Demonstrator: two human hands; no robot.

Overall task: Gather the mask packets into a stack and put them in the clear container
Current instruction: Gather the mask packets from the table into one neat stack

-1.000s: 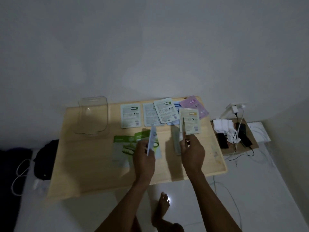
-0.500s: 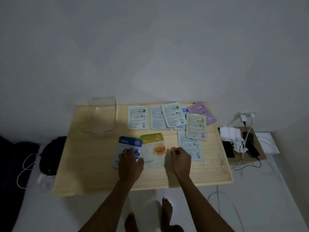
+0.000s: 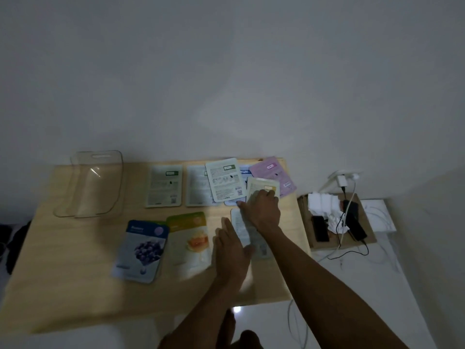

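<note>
Several mask packets lie on the wooden table (image 3: 75,273). A blueberry packet (image 3: 143,250) and a honey packet (image 3: 188,240) lie face up near the front. Behind them, back-side up, are three pale packets (image 3: 164,185) (image 3: 197,185) (image 3: 225,178) and a pink one (image 3: 273,172). My right hand (image 3: 261,210) rests on a yellow-labelled packet (image 3: 261,186), fingers on top and thumb spread. My left hand (image 3: 231,250) lies flat and open, its fingers at the left edge of a white packet (image 3: 242,230). The clear container (image 3: 95,185) stands empty at the back left.
A cardboard box (image 3: 317,217) right of the table holds chargers, cables and white tissue. A wall socket (image 3: 342,177) with plugs sits behind it. A dark bag (image 3: 15,238) lies on the floor at the left. A foot (image 3: 246,338) shows under the table's front edge.
Both hands let go of the two front packets, which now lie face up. They moved right: the right hand onto the yellow-labelled packet, the left beside the white packet.
</note>
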